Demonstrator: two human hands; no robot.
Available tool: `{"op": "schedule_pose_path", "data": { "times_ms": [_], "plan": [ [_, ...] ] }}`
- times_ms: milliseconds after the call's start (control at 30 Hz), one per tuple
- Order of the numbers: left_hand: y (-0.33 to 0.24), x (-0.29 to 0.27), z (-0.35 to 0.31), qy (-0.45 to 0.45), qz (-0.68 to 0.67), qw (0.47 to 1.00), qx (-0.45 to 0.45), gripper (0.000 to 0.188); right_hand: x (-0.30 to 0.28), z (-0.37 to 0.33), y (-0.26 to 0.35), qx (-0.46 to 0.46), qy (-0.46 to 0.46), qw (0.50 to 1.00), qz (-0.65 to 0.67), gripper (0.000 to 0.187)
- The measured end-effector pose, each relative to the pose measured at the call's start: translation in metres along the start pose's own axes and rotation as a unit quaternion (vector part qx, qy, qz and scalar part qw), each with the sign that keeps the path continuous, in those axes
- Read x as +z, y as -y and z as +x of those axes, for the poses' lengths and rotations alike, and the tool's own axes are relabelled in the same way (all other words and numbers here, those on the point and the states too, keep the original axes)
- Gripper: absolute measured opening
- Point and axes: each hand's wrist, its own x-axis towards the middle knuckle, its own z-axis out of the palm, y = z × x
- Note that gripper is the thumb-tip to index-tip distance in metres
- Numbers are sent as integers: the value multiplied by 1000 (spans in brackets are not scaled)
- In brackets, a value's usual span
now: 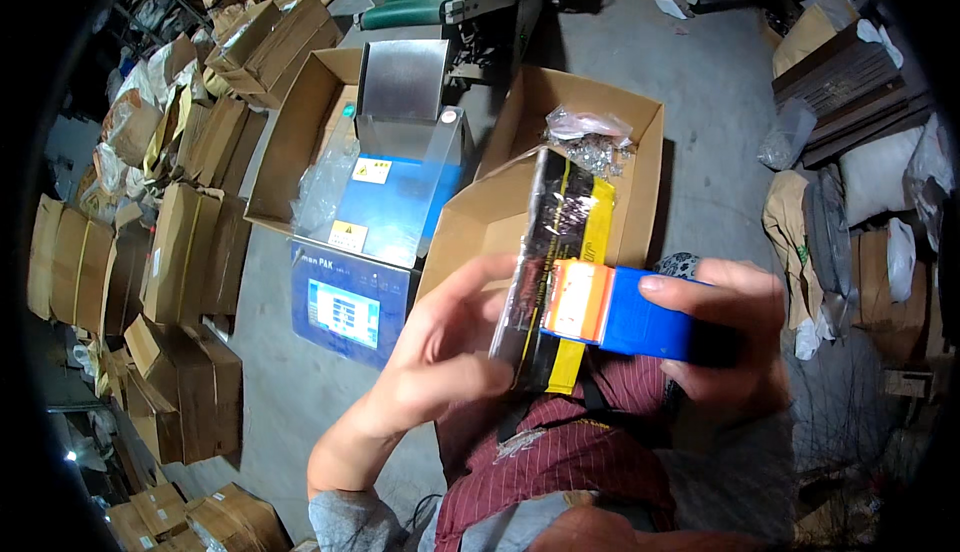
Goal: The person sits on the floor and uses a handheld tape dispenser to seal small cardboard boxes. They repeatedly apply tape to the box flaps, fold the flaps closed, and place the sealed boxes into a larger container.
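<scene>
My left hand (440,337) grips a flat black package with a yellow edge (560,222) and a shiny clear wrapping. The package stands on edge, tilted, in front of my chest. In my right hand (725,327) is a blue block-shaped hand tool (635,307) with an orange-and-white end. That end touches or lies right against the package's yellow side; its contact face is hidden, and the exact kind of tool does not show. The fingers of my right hand wrap round its far end, and the thumb lies along the top.
An open cardboard box (640,152) beyond my hands holds small clear-wrapped pieces (590,142). To its left stands a blue machine with a lit screen (343,314), beside another open box (285,162). Stacked cartons (185,252) line the left; bags and flattened cardboard (850,82) lie right.
</scene>
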Motion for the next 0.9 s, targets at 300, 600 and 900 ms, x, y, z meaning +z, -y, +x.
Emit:
{"op": "schedule_pose_path", "data": {
  "times_ms": [300, 600, 900],
  "plan": [
    [-24, 8, 14, 4, 149, 989, -23, 46, -28, 26, 10, 34, 129, 991, -3, 54],
    [-16, -32, -15, -92, 131, 985, 58, 40, -33, 10, -4, -76, 25, 989, -123, 53],
    [2, -39, -11, -155, 105, 969, 162, 35, -3, 89, -23, 32, 243, 966, -83, 39]
  ]
}}
